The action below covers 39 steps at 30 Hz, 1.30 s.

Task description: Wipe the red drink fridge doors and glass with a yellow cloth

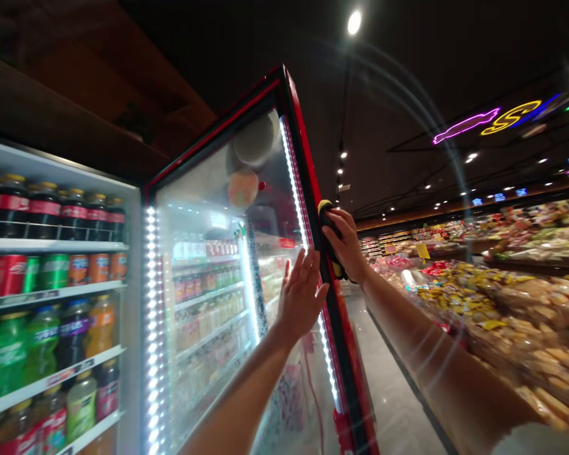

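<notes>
A glass cooler door (208, 303) with a black and red frame stands swung open, strips of white light along both sides. My left hand (299, 294) lies flat with fingers stretched against the inner side of the door, near its free edge. On the outer edge of the frame, my right hand (345, 243) grips a black and yellow pad (328, 230) and presses it to the door edge. Part of the pad is hidden behind my fingers and the frame.
Left of the door, cooler shelves (52, 296) hold several bottles and cans. At the right stands a long display of packaged goods (502, 316), with a grey floor aisle (389, 373) between it and the door. Neon signs and ceiling lamps hang above.
</notes>
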Tool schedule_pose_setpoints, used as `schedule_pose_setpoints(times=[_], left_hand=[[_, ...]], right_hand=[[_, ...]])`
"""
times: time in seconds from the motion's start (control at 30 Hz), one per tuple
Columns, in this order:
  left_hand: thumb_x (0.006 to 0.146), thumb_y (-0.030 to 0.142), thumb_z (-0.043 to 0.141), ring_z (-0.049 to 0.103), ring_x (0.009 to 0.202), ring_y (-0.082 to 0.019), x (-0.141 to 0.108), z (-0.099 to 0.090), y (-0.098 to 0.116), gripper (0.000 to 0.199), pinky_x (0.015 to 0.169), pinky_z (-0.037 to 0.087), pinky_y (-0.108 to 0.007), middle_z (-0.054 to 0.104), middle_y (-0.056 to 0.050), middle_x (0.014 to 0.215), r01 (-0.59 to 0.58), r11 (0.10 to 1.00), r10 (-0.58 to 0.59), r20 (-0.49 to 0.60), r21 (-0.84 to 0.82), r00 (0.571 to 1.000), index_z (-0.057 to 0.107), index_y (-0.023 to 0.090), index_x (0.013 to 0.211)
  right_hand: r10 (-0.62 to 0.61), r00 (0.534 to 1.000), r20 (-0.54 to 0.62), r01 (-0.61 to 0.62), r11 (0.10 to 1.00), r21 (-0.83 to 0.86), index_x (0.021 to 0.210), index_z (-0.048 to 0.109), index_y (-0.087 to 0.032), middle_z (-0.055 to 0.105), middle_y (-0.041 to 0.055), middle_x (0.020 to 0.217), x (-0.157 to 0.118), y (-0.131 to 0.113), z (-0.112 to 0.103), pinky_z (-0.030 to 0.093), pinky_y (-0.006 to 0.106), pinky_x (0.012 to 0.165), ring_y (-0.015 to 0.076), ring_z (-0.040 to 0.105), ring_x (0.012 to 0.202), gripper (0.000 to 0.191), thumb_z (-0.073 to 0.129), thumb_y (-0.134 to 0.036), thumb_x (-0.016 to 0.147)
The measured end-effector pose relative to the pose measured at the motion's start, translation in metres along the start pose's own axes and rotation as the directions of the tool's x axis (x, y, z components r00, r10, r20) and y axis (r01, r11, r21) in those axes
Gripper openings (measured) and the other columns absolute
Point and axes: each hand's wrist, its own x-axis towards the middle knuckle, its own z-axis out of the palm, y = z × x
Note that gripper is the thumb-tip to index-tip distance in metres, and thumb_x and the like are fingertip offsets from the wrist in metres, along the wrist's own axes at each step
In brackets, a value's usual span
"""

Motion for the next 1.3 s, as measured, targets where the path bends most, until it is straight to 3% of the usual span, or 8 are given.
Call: schedule_pose_setpoints(times=[0.13,0.23,0.57,0.67,0.83,1.13,1.2,1.3], left_hand=[[0.106,0.04,0.031,0.014,0.157,-0.026,-0.013,-0.046,0.003,0.073,0.126,0.023,-0.052,0.024,-0.012,0.168,-0.006,1.0,0.006,0.013,0.012,1.0,-0.009,0.019,0.162],[0.106,0.039,0.029,0.018,0.156,-0.025,-0.02,-0.077,0.004,0.072,0.127,0.023,-0.051,0.024,-0.014,0.168,-0.004,0.999,0.003,0.02,0.041,1.0,-0.012,0.017,0.161],[0.106,0.038,0.03,0.02,0.156,-0.025,-0.055,-0.171,-0.003,0.076,0.125,0.025,-0.05,0.021,-0.015,0.168,-0.006,0.976,-0.011,0.075,0.219,0.997,-0.02,0.015,0.158],[0.106,0.038,0.03,0.018,0.156,-0.026,-0.063,-0.195,-0.002,0.074,0.125,0.025,-0.052,0.022,-0.015,0.167,0.012,0.968,-0.038,0.098,0.249,0.994,-0.015,0.014,0.16],[0.105,0.036,0.032,0.017,0.156,-0.027,-0.073,-0.224,0.001,0.071,0.124,0.027,-0.054,0.022,-0.016,0.167,0.085,0.954,-0.131,0.142,0.289,0.981,-0.006,0.014,0.162],[0.102,0.029,0.042,0.018,0.156,-0.028,-0.087,-0.249,0.02,0.071,0.123,0.029,-0.053,0.034,-0.016,0.163,0.171,0.904,-0.245,0.148,0.392,0.958,0.009,0.01,0.162],[0.102,0.033,0.043,0.019,0.156,-0.027,-0.09,-0.255,0.024,0.073,0.124,0.028,-0.052,0.032,-0.019,0.164,0.151,0.903,-0.241,0.183,0.403,0.953,0.01,0.008,0.161],[0.101,0.036,0.045,0.019,0.156,-0.027,-0.088,-0.265,0.02,0.074,0.124,0.028,-0.05,0.028,-0.019,0.165,0.133,0.908,-0.231,0.211,0.397,0.95,0.011,0.008,0.161]], right_hand=[[0.024,1.0,0.019,-0.025,0.999,0.034,0.131,0.067,-0.028,0.061,0.01,0.137,-0.018,-0.055,-0.001,0.046,0.045,0.114,0.024,0.057,0.129,0.04,0.052,-0.045,0.099],[0.006,0.997,0.071,-0.012,0.997,0.076,0.133,0.067,-0.029,0.06,0.0089,0.143,-0.006,-0.092,0.004,0.043,0.046,0.117,0.0248,0.055,0.134,0.04,0.05,-0.045,0.1],[-0.177,0.974,0.142,0.175,0.984,0.03,0.133,0.067,-0.024,0.059,0.0094,0.145,0.106,-0.164,0.056,0.041,0.045,0.118,0.0263,0.052,0.137,0.042,0.048,-0.043,0.101],[-0.197,0.965,0.172,0.197,0.98,0.019,0.134,0.066,-0.027,0.058,0.0062,0.147,0.123,-0.181,0.065,0.039,0.048,0.12,0.0268,0.051,0.139,0.04,0.049,-0.042,0.1],[-0.239,0.94,0.243,0.239,0.971,0.029,0.137,0.063,-0.027,0.052,0.0058,0.153,0.094,-0.215,0.057,0.035,0.05,0.122,0.0269,0.045,0.144,0.042,0.043,-0.033,0.101],[-0.138,0.921,0.364,0.125,0.99,0.06,0.141,0.06,-0.023,0.049,0.0089,0.156,-0.026,-0.273,0.016,0.035,0.052,0.123,0.0259,0.033,0.152,0.044,0.037,-0.028,0.104],[-0.121,0.913,0.389,0.101,0.992,0.072,0.14,0.061,-0.022,0.049,0.0101,0.155,-0.032,-0.277,0.014,0.035,0.051,0.123,0.0261,0.033,0.152,0.044,0.037,-0.028,0.104],[-0.106,0.909,0.404,0.093,0.994,0.053,0.139,0.061,-0.02,0.05,0.0111,0.155,-0.015,-0.277,0.02,0.035,0.05,0.122,0.0267,0.036,0.15,0.044,0.038,-0.027,0.103]])
